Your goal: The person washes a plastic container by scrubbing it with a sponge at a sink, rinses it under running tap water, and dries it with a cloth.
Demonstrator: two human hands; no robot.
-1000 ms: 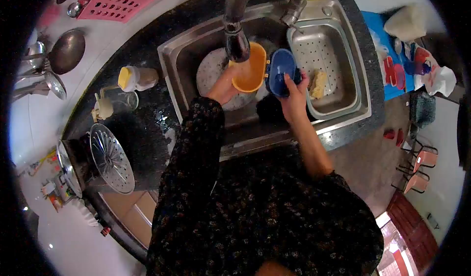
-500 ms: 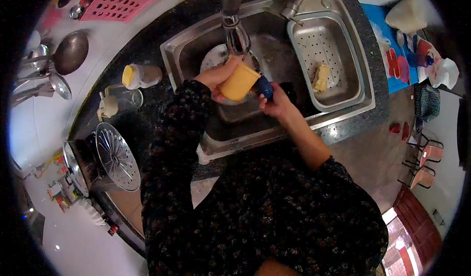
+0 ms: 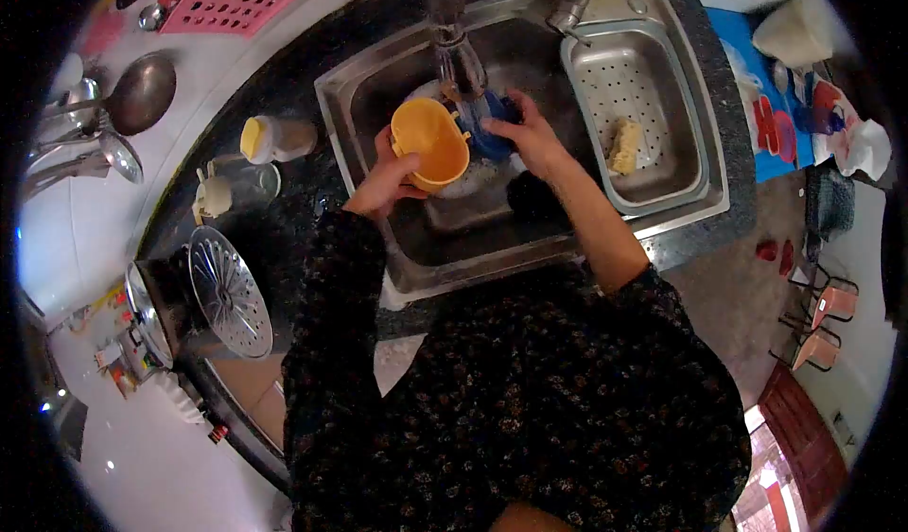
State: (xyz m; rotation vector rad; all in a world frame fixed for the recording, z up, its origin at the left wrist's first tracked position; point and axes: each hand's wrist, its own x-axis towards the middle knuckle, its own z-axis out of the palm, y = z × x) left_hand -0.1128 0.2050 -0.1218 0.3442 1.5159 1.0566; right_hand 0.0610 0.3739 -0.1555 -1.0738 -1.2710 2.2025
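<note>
My left hand (image 3: 383, 184) grips a yellow cup-shaped container (image 3: 441, 149), its opening facing up. A blue lid (image 3: 487, 123), apparently joined to the container at its rim, is in my right hand (image 3: 532, 137). Water runs from the faucet (image 3: 448, 29) onto the blue lid. Both hands are over the left basin of the steel sink (image 3: 530, 258). Beneath the container, a round, pale, wet item (image 3: 463, 184) lies partly hidden in the basin.
Right of the basin, a perforated steel tray (image 3: 653, 106) holds a yellow sponge (image 3: 624, 146). On the left counter are a yellow-capped jar (image 3: 284, 139), a glass jug (image 3: 248, 180) and a perforated steel disc (image 3: 230, 293). Ladles (image 3: 142, 92) hang at the upper left.
The yellow container has turned from lying sideways to opening upward and moved slightly left. The blue lid has come under the water stream, and my right hand has risen with it.
</note>
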